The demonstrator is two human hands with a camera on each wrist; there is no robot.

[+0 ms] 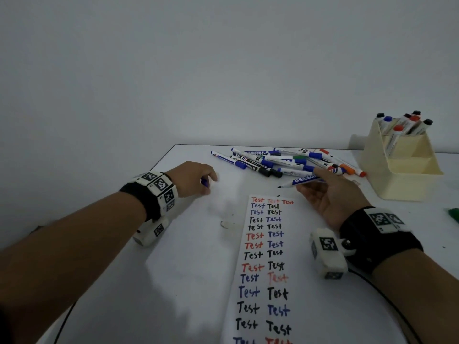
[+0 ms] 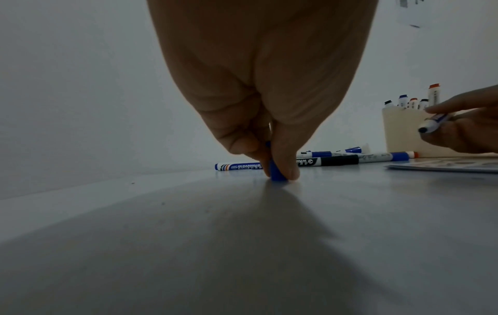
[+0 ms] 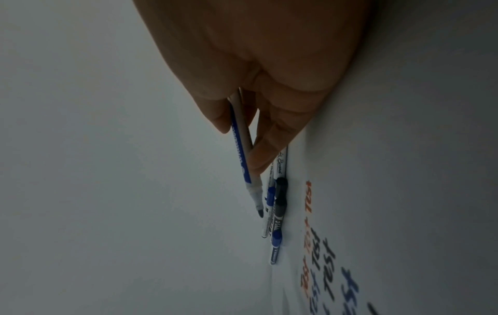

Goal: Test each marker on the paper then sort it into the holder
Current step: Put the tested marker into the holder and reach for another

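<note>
The cream plastic holder [image 1: 407,175] stands at the far right of the white table [image 1: 188,256], a stepped box with a tall rear compartment and lower front ones. About seven capped markers [image 1: 407,125] stand upright in the rear compartment, caps black, blue and red; the front pockets show only bare cream walls.

Left of the holder lies a loose heap of markers [image 1: 285,161], slim white barrels with blue, black, green and red caps, crossing one another. Nearer than the heap, a long white paper strip [image 1: 267,269] carries rows of "Test" in red, blue, black and green ink.

The right hand [image 1: 327,194] sits between holder and paper, palm turned up, thumb and fingers pinching an uncapped blue-labelled whiteboard marker [image 1: 301,181]. The barrel runs out past the fingertips toward the left, its dark tip bare just above the paper's far end.

Well left of the paper, the left hand [image 1: 196,178] pinches a small blue marker cap [image 2: 277,173] between thumb and fingertips, the cap upright with its end on the smooth tabletop.
</note>
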